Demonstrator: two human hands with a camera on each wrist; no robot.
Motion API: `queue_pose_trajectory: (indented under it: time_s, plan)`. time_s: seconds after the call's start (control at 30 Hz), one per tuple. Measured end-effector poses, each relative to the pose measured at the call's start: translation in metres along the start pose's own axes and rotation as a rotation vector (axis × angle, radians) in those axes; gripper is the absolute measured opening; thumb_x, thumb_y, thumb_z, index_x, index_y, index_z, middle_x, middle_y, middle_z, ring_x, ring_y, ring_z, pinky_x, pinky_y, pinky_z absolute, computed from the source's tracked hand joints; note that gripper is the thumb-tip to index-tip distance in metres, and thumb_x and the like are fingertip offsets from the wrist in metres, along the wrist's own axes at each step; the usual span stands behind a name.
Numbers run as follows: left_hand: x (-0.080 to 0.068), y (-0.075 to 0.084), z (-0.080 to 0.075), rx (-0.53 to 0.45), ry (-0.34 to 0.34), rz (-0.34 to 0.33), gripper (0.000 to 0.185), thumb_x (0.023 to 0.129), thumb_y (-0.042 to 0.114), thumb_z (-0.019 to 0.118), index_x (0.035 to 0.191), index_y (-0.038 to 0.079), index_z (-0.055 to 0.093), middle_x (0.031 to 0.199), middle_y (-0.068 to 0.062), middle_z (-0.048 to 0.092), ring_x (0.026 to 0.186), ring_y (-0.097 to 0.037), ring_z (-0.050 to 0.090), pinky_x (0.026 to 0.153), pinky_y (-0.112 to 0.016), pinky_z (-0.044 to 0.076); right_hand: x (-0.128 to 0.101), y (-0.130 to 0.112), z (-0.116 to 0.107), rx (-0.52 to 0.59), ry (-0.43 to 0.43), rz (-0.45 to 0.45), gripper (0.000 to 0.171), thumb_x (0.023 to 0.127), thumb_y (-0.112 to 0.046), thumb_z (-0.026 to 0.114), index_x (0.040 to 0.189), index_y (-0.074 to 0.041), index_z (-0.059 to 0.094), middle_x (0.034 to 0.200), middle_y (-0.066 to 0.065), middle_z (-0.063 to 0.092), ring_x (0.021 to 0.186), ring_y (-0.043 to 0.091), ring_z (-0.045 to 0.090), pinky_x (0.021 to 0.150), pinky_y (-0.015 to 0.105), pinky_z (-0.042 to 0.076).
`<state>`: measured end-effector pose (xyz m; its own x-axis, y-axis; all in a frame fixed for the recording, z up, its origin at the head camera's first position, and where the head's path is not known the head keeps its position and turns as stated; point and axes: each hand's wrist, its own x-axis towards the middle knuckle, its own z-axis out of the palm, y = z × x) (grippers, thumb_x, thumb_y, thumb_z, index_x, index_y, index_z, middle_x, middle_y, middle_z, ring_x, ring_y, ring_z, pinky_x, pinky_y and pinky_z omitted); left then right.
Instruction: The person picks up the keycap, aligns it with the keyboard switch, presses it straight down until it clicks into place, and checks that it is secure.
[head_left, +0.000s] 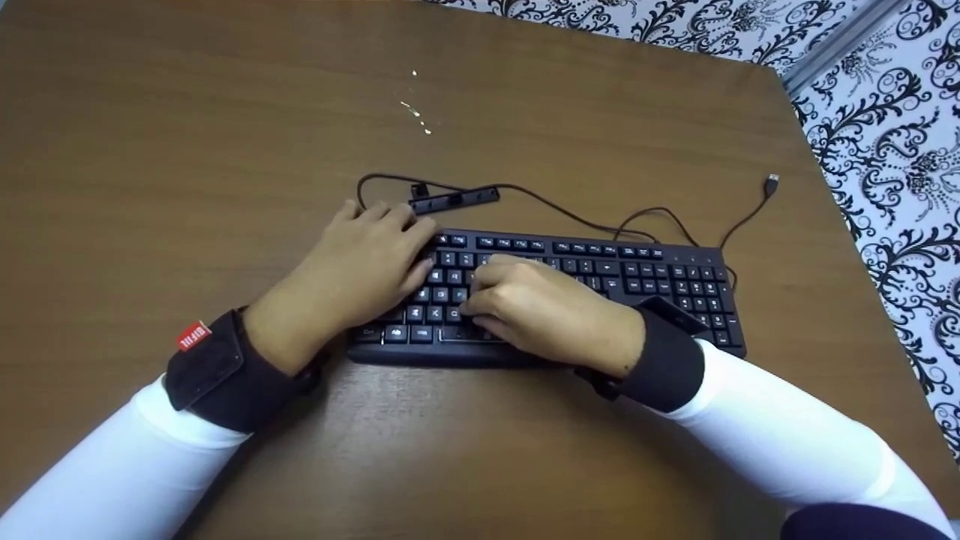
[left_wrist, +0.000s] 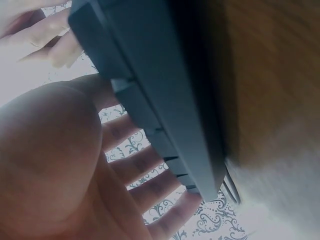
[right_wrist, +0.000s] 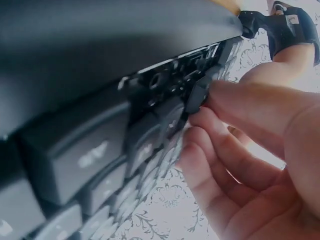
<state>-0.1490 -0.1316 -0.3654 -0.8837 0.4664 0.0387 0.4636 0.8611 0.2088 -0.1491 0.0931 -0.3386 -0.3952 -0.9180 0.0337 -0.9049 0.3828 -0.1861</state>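
A black keyboard (head_left: 600, 270) lies on the wooden table. At its left end rests my left hand (head_left: 356, 262), its fingers stretched toward the far left corner and its thumb over the keys. My right hand (head_left: 547, 307) is over the lower rows, fingers bent; in the right wrist view its thumb and fingertips pinch a tilted black keycap (right_wrist: 197, 95). Beside that keycap, the space bar slot (right_wrist: 155, 80) is exposed, with its fittings showing. Behind the keyboard lies a long black bar (head_left: 469, 198), like an upturned space bar, next to a small black piece (head_left: 419, 190).
The keyboard's cable (head_left: 547, 202) loops behind it and ends in a USB plug (head_left: 772, 184) at the right. Bright light spots (head_left: 416, 112) show farther back on the table (head_left: 225, 112). Patterned wallpaper (head_left: 900, 150) borders the table's back and right edges.
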Motion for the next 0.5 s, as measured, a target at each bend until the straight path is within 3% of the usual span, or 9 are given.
queue_pose_trajectory:
  time_s: [0.5]
  plan:
    - [0.0011,-0.0017,0.0000,-0.005,-0.004,-0.003,0.045,0.100,0.038,0.053,0.138,0.011,0.053,0.136,-0.018,0.058,0.127,-0.041,0.054,0.108,-0.068,0.036,0.0050,-0.0012,0.0015,-0.025,-0.010,0.021,0.006,0.086,-0.003,0.074,0.090,-0.006,0.077,0.085,0.005,0.068,0.080,0.020,0.064,0.076,0.031,0.057]
